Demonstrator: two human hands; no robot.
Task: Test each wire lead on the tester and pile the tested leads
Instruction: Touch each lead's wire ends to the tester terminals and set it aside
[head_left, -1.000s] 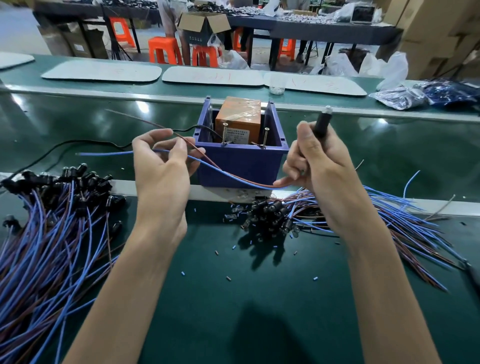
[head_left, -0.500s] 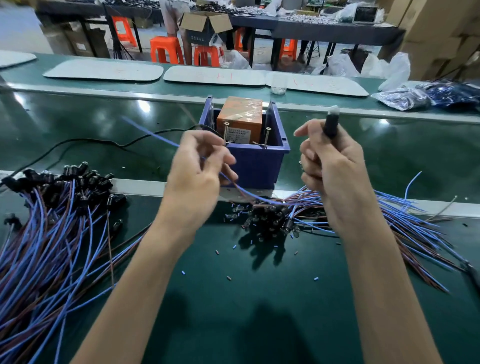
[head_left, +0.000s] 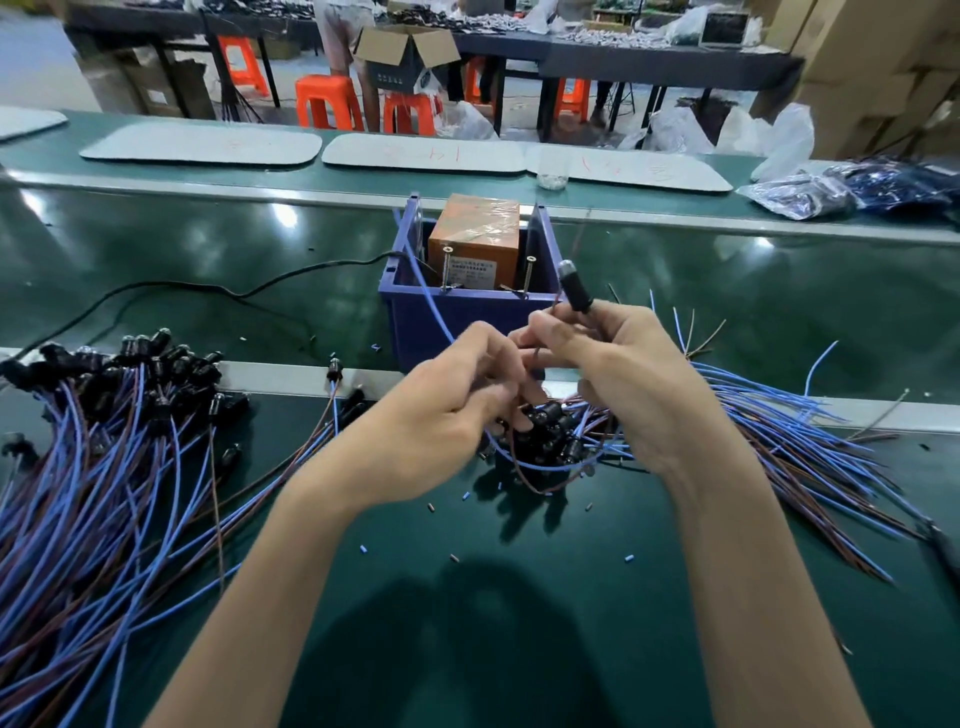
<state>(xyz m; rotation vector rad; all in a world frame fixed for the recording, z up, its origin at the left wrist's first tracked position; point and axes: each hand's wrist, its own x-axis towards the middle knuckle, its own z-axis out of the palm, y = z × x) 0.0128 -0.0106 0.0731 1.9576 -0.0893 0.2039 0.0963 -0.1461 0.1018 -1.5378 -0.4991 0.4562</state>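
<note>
The tester, an orange box in a blue plastic bin, stands in the middle of the green bench with two screw posts at its front. My right hand grips a wire lead by its black connector, which points up beside the bin. My left hand pinches that lead's blue wire and brown wire, with the blue end rising beside the tester's left wall. A large pile of leads lies at the left. Another bundle of leads lies at the right, under my hands.
A black power cable runs from the bin leftward across the bench. Small cut bits of insulation dot the mat near me. White pads and plastic bags lie on the far belt. Orange stools and tables stand behind.
My left hand has moved right and down to meet my right hand in front of the bin. The right hand dropped a little with the connector. The blue wire now curves up beside the tester.
</note>
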